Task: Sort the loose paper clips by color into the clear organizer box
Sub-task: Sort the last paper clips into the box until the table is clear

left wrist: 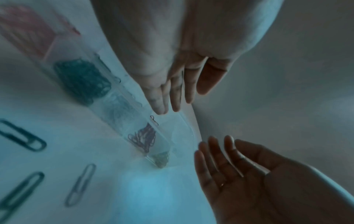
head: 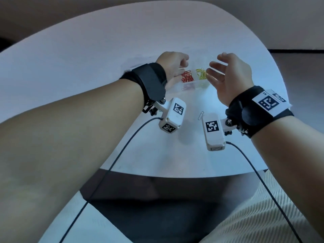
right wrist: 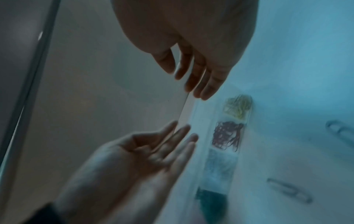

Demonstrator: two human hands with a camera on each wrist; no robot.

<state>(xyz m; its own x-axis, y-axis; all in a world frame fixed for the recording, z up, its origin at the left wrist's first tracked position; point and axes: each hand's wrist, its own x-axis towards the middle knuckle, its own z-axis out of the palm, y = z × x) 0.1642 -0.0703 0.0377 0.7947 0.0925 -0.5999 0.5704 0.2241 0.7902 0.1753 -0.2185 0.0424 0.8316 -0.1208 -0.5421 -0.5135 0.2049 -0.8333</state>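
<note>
1. Both hands hover over the white table, one on either side of the clear organizer box, palms turned inward toward it.
2. The left hand is above the box's left end. In its wrist view the fingers are straight and hold nothing.
3. The right hand is at the box's right end, fingers spread and relaxed, palm bare: nothing held there either.
4. Inside the box the colours keep to separate compartments: red clips, yellow clips beside them, then a pale batch and a dark teal batch further along, as the wrist views show.
5. My guess: the hands flank the box to steady or close it, since a transparent flap seems to stand behind the compartments, though the blur leaves that uncertain.
6. Not finished, mind. A loose silver clip lies on the table nearer the person, well apart from the box, and the left wrist view shows more stray clips lying loose.
7. Thin wire on a smooth top: those will want a fingertip pinch.
</note>
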